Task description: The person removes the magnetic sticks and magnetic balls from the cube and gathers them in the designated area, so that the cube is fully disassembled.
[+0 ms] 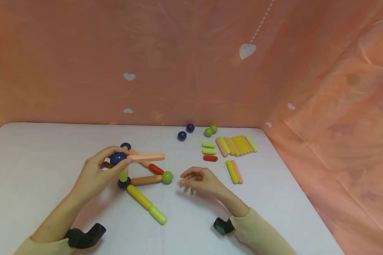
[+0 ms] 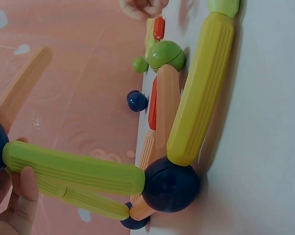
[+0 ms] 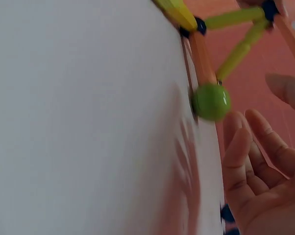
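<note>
My left hand (image 1: pixel 97 168) grips a dark blue ball (image 1: pixel 118 158) between thumb and fingers, at the raised top of a rod-and-ball frame. From that ball a peach rod (image 1: pixel 150 157) sticks out to the right. A green rod (image 2: pixel 74 166) slopes from it to a lower blue ball (image 2: pixel 171 185) on the table. There a yellow rod (image 1: pixel 139 197) with a light green end piece (image 1: pixel 158 215) and another peach rod (image 1: pixel 146 180) join. A green ball (image 1: pixel 167 177) forms the right corner. Just right of it hovers my right hand (image 1: pixel 201 180), fingers loosely bent, holding nothing.
At the back lie loose blue balls (image 1: pixel 182 135) and green balls (image 1: pixel 208 132). A row of yellow, peach and green rods (image 1: pixel 237 145) is on the right, with short green pieces and a red piece (image 1: pixel 210 158) beside it. Two more rods (image 1: pixel 232 172) lie nearer.
</note>
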The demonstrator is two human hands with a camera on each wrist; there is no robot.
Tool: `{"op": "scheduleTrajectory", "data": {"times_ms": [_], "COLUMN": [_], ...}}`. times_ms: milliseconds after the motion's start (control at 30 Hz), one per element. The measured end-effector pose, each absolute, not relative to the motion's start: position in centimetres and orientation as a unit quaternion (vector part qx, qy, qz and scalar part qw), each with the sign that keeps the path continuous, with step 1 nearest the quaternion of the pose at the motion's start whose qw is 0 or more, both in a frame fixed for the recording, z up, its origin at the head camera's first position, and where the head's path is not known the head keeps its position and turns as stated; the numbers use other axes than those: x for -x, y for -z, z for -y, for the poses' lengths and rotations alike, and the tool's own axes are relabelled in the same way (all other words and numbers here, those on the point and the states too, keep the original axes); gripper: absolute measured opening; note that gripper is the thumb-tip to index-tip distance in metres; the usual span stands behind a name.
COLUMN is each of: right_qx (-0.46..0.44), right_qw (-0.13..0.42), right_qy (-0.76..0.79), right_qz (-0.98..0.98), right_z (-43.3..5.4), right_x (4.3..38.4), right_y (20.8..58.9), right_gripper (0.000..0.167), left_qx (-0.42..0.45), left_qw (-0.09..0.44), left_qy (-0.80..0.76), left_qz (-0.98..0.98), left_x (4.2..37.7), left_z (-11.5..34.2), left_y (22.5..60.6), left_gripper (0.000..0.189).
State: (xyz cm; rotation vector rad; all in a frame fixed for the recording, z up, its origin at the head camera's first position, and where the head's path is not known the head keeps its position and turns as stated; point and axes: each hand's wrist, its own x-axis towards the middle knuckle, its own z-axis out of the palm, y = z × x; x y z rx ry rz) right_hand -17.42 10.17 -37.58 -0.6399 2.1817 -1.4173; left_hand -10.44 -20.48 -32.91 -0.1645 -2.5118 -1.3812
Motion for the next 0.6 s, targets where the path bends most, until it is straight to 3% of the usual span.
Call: {"op": "scheduleTrajectory", "data": {"times_ms": [400,600], "right_qx": [0.297,0.347], "right_qw": [0.307,0.305], "right_qy": [0.467,0.398], "right_qz": [-0.774,-0.792], "right_z": [-5.6,-3.9], "right_x": [16.1,14.9], "right_y": [38.1,38.5], "right_gripper": [0.028,0.033], "left_qx": [0.056,0.053], "left_qw": [0.134,0.127], "left_qy": [0.491,0.499], "left_qz": [0.859,0.856], "left_x": [10.7,10.6], "left_z": [20.5,20.5], "left_y": [33.1,33.2], "left_gripper": [0.022,0.023]}}
